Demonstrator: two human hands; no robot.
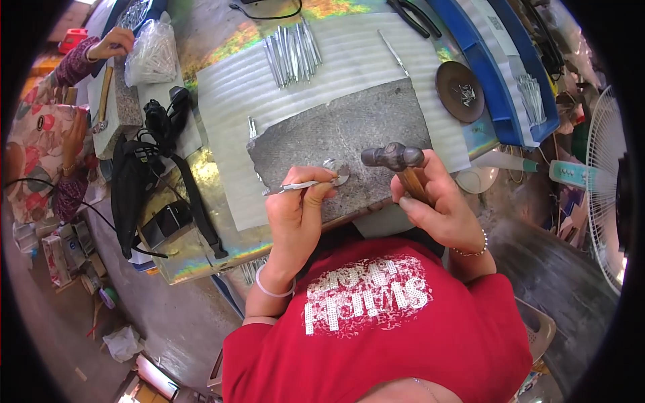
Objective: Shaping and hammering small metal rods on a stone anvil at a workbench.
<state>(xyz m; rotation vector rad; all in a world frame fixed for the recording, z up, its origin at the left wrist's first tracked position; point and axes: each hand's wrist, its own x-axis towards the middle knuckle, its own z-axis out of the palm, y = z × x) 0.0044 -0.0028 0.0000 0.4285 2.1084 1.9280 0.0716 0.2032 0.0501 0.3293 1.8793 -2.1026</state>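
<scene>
Seemingly we're readying a tap: our left hand [295,209] pinches a slim metal rod [300,185] over the stone slab [322,127] (contact unclear), our right hand [440,205] curls its fingers round a wooden-handled hammer [393,157], and striking next would call for steady aim.

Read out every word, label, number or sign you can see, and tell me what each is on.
Red shirt: large white block lettering across the front; I don't copy printed words.
White label by the blue tray: a small square dark code, too small to read.
Hammer: no readable marking.
Teal panel on the fan: any marks are too small to read.
</scene>
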